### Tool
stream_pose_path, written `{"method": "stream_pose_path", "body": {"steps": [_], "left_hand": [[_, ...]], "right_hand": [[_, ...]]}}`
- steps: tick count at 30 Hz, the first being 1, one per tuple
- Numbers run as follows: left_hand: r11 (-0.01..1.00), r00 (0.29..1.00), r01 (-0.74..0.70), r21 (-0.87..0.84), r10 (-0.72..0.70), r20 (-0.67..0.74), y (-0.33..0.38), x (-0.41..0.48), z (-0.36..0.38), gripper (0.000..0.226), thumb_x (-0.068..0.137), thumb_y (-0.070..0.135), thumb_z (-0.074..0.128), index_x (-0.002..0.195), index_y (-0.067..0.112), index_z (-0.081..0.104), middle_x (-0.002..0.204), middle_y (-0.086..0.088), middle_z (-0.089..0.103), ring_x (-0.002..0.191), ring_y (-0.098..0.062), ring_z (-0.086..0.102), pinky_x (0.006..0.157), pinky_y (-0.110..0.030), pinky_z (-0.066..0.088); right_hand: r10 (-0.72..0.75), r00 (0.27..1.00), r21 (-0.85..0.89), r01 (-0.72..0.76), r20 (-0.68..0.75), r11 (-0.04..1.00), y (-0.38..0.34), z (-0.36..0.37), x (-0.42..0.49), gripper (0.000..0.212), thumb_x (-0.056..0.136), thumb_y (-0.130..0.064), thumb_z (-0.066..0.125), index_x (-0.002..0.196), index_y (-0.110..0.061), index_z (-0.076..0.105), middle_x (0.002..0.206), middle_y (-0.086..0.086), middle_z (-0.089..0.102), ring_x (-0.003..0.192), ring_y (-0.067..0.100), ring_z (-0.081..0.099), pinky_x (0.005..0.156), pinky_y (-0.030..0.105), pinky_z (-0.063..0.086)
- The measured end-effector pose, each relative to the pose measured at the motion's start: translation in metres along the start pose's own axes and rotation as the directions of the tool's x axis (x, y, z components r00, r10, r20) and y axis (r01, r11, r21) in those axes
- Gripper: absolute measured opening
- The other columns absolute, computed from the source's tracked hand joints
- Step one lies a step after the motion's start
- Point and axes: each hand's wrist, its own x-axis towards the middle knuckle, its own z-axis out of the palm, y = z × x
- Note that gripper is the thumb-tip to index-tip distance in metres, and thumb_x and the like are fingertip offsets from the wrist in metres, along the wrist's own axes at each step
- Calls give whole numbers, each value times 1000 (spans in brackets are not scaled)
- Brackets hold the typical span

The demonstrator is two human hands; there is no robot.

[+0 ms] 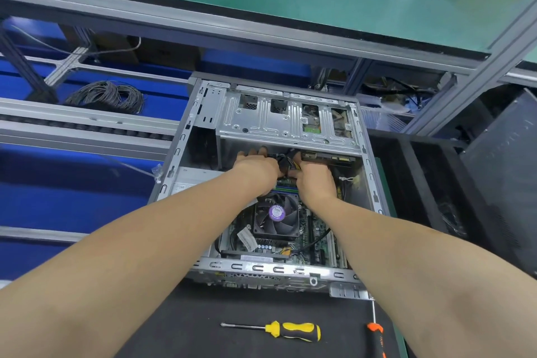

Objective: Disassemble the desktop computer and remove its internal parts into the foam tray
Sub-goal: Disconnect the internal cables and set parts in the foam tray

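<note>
**Both hands deep in the open case, at the cables under the drive cage**

Far left, a coil of grey cable [107, 96] lies on the blue surface behind the bench rails. The computer case [186, 136] lies on its side in the middle of the bench, open side up, its near end on a black mat [180, 328].

The left hand [255, 167] reaches in below the drive cage [284, 119]. Its fingers are curled at the black end of a cable bundle [286, 161], but the view is too dark there to tell whether they actually grasp it. Just beside it, nearly touching, the right hand [315, 176] has thumb and fingers closed round the bundle's yellow and black wires. Below both wrists sits the cooler fan [276, 216], in place on the board.

On the mat nearer the camera lies a yellow-handled screwdriver [296, 331], tip pointing left, and further right an orange-handled screwdriver [377, 334], tip touching the case corner. Right of the case stands the black foam tray [406, 177], just beside the case wall.
</note>
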Motion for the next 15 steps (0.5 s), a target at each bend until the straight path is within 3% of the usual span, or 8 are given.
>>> {"method": "stream_pose_path", "body": {"steps": [15], "left_hand": [[999, 999, -39, 28, 39, -6, -2, -7, -1, 99, 83, -1, 64, 153, 56, 25, 156, -9, 21, 150, -36, 17, 118, -51, 20]], "right_hand": [[20, 1000, -1, -20, -12, 1000, 1, 2, 0, 32, 100, -1, 49, 126, -11, 66, 108, 20, 70, 100, 36, 67, 77, 34, 53]]}}
